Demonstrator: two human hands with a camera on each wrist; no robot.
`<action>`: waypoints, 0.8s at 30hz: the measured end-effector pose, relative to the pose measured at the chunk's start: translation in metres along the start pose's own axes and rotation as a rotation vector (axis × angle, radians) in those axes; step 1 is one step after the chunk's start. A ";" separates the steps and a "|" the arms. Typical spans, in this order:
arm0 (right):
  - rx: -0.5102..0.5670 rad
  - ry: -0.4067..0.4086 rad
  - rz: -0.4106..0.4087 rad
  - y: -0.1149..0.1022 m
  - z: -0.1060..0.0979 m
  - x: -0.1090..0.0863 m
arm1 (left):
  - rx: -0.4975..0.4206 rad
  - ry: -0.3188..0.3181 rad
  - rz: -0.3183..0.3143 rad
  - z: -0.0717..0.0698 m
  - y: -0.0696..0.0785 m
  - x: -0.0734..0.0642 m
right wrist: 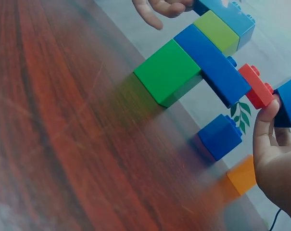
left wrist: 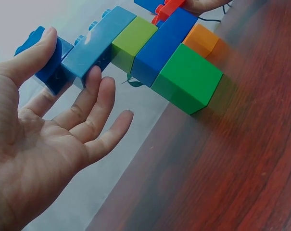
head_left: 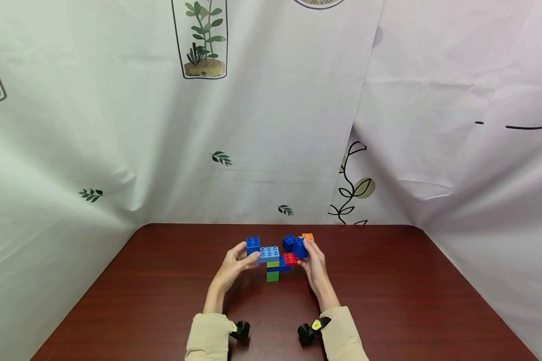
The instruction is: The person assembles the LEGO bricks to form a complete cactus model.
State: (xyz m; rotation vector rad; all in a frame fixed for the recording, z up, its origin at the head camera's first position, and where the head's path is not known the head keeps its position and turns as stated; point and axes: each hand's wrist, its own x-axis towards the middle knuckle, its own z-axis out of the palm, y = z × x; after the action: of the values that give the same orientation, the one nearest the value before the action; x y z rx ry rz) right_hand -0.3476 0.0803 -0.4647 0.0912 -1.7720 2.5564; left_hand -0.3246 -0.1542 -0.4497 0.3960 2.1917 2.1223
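A stepped brick build stands on the table, with a green brick (head_left: 273, 276) lowest, then a long dark blue brick (right wrist: 212, 65), a lime brick (left wrist: 134, 44) and a light blue brick (head_left: 269, 253). My left hand (head_left: 232, 267) pinches a dark blue brick (head_left: 253, 244) at the light blue brick's left end, its other fingers spread below. On the long blue brick's right end sits a red brick (right wrist: 257, 86). Beside it my right hand (head_left: 315, 265) grips another dark blue brick (head_left: 300, 247), thumb close to the red one. Whether that brick is joined to the red one, I cannot tell.
Behind the build, a loose dark blue brick (right wrist: 220, 137) and an orange brick (right wrist: 242, 175) rest on the brown table (head_left: 153, 296). A printed cloth (head_left: 271, 125) hangs at the table's back edge. Black wrist devices (head_left: 241, 331) sit by both sleeves.
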 end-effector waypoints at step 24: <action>-0.149 -0.003 -0.021 0.004 -0.001 0.002 | -0.013 -0.018 0.024 0.000 0.000 0.000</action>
State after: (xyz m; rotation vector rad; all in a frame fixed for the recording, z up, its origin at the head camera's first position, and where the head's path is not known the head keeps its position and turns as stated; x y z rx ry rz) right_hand -0.3498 0.0797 -0.4686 0.1090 -1.9446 2.4011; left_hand -0.3251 -0.1543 -0.4495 0.4405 2.1736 2.1346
